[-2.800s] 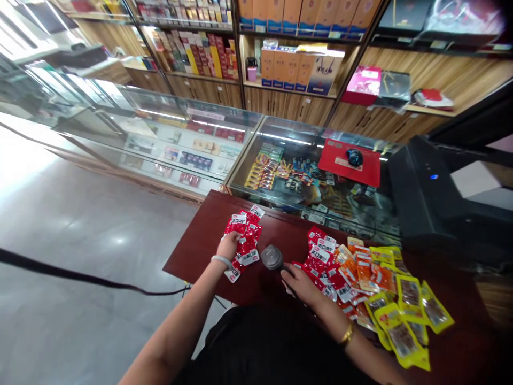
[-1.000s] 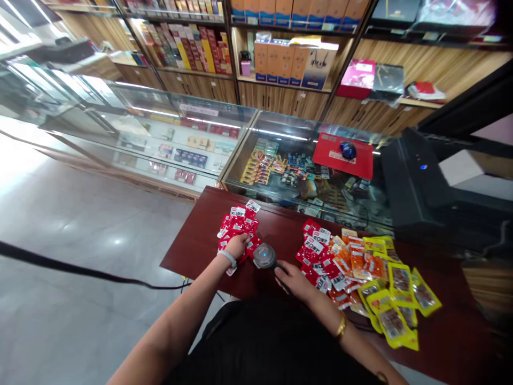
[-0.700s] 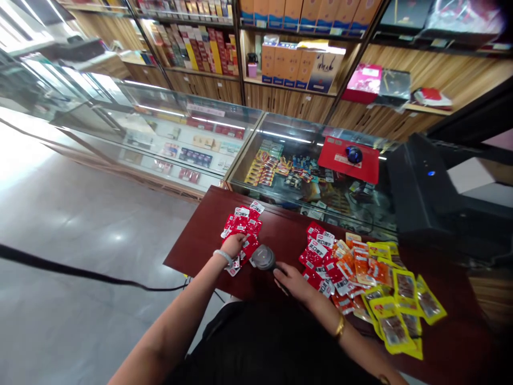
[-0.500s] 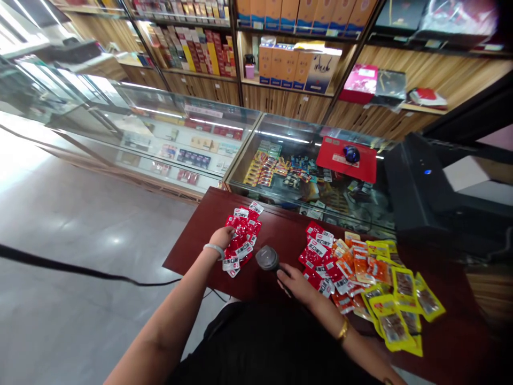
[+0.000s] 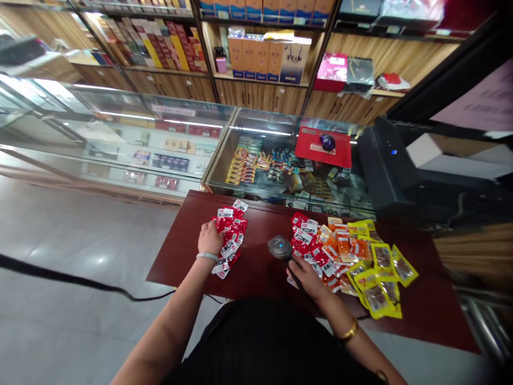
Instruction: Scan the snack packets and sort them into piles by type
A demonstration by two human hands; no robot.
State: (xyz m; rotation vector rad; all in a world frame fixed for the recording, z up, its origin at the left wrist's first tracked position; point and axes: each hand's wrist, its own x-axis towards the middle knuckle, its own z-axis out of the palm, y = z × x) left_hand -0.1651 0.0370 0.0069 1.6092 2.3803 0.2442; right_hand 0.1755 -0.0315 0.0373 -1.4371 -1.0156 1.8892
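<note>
My right hand (image 5: 305, 275) is wrapped round the handle of a dark barcode scanner (image 5: 279, 247). The scanner's head points left over the brown table, and a small blue light shows on it. On the left, my left hand (image 5: 210, 239) rests at the edge of a pile of red and white snack packets (image 5: 233, 230). Its fingers are slightly bent and apart, touching the pile, with no packet visibly gripped. Close to the right hand lies a second heap of red packets (image 5: 302, 238). Orange packets (image 5: 343, 248) and yellow snack packets (image 5: 377, 294) overlap farther right.
Behind the brown table (image 5: 172, 240) stands a glass display counter (image 5: 256, 131) with small goods inside. A red mat (image 5: 340, 152) with a mouse (image 5: 327, 141) lies on it. A black machine (image 5: 385, 166) stands at the right. A black cable (image 5: 100, 289) hangs at left.
My view has shifted, so the scene sits further left. My left hand has drawn back to the pile's left edge. The scanner has moved right, nearer the right-hand heap, and its blue light now shows.
</note>
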